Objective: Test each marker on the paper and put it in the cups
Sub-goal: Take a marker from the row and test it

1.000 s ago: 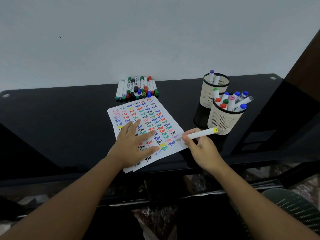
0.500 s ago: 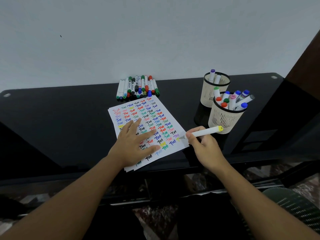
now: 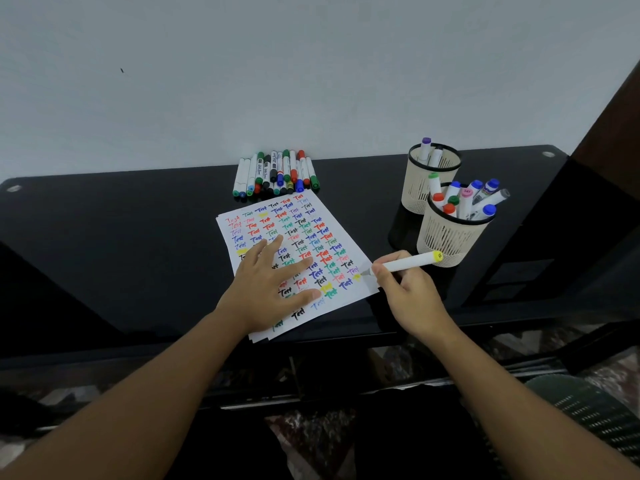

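While pinching the yellow-ended marker (image 3: 405,263) between thumb and curled fingers of the right hand (image 3: 412,296), put a small yellow blot (image 3: 357,277) on the right edge of the paper (image 3: 367,289), where a second earlier only white had shown. Kept the left hand (image 3: 266,289) spread flat on the sheet throughout, pinning it to the black table (image 3: 121,237). Judged from that blot: proved this marker working, with only the drop into a cup left for it, probably the near cup (image 3: 446,237) just beside the marker's back end. Still had the pile of markers (image 3: 277,173) by the wall to test.

Could not see the tip's exact contact, half covered by fingertips. Could not find the marker's cap anywhere. Could not read the words under the left palm, nor count the sheets stacked below, nor see how full the far cup (image 3: 419,183) was behind the near one.
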Demonstrator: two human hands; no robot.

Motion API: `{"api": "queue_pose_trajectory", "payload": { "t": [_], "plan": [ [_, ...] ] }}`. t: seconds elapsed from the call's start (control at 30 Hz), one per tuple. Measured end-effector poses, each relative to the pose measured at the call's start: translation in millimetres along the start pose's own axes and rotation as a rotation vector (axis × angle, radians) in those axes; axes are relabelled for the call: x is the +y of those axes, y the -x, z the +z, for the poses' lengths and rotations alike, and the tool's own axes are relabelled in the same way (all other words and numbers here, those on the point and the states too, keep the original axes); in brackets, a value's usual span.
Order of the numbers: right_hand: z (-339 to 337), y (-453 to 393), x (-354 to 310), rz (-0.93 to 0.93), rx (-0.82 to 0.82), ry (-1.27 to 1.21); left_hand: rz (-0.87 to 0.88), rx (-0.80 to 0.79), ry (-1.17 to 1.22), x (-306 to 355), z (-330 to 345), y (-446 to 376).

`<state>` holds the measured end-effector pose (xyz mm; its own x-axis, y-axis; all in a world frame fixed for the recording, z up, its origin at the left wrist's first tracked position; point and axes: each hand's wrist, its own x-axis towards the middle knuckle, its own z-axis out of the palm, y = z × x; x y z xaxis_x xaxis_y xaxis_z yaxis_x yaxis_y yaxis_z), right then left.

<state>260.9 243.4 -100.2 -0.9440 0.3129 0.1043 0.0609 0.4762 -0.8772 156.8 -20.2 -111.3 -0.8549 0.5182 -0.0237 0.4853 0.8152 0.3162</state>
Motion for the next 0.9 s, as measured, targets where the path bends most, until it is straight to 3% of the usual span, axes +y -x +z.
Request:
{"api": "queue_pose_trajectory", "payload": {
  "t": [0.9],
  "plan": [
    [0.3,0.6,-1.8,-0.026,0.003,0.019,0.013,0.012,0.015,0.1,-0.4,0.2]
  ]
}}
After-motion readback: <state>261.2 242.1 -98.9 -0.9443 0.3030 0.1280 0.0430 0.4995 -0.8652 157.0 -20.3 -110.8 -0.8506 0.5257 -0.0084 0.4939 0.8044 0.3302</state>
